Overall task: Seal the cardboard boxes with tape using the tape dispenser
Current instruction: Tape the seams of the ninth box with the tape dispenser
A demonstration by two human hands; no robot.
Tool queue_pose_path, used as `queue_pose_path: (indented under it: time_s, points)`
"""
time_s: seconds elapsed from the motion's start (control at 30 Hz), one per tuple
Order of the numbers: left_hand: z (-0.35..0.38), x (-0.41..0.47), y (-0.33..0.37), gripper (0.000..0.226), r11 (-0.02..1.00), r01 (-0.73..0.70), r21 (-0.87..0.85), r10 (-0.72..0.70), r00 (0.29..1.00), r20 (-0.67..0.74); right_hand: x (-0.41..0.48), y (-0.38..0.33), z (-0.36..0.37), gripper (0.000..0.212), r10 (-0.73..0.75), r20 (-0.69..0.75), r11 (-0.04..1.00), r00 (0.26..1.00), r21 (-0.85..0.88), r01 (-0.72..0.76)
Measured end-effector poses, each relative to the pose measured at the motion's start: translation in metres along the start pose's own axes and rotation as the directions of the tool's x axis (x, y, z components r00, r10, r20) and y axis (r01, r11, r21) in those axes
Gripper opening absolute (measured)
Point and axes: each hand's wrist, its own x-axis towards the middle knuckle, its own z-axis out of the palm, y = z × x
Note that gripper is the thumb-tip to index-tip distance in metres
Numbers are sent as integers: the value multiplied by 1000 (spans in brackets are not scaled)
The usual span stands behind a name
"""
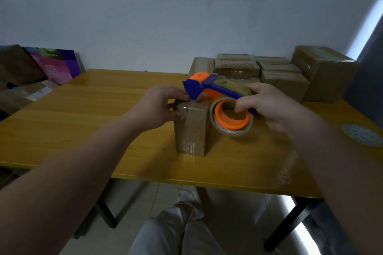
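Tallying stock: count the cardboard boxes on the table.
6 distinct: the centre box gripped by the left hand; five piled back right: leftmost box, middle box, upper box, lower box, big box. The pile may hide more.

The tape dispenser point(207, 88) handle is mostly hidden inside the curled right hand point(275, 107). Ahead of that grip its head covers the cardboard box point(191, 128) top; whether blade meets cardboard is unclear. The left hand point(159, 107) hides the box's left corner.

Head-worn camera looks forward and down, near the table point(99, 109).
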Motion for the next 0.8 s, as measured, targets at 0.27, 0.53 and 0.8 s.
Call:
queue_pose_path:
  time_s: [0.27, 0.53, 0.8]
  points:
    - [-4, 1, 3, 37, 978, 104, -181, -89, 992, 88, 8, -1, -1, 46, -73, -93, 882, 993, -470, 21]
    - [-28, 14, 32, 28, 770, 306, -561, -393, 919, -39, 1, -1, -21, 55, -263, -106, 899, 959, -388, 204]
    - [-26, 14, 60, 23, 373, 545, -751, -527, 791, 312, -3, 5, -24, 59, -344, -68, 890, 936, -342, 302]
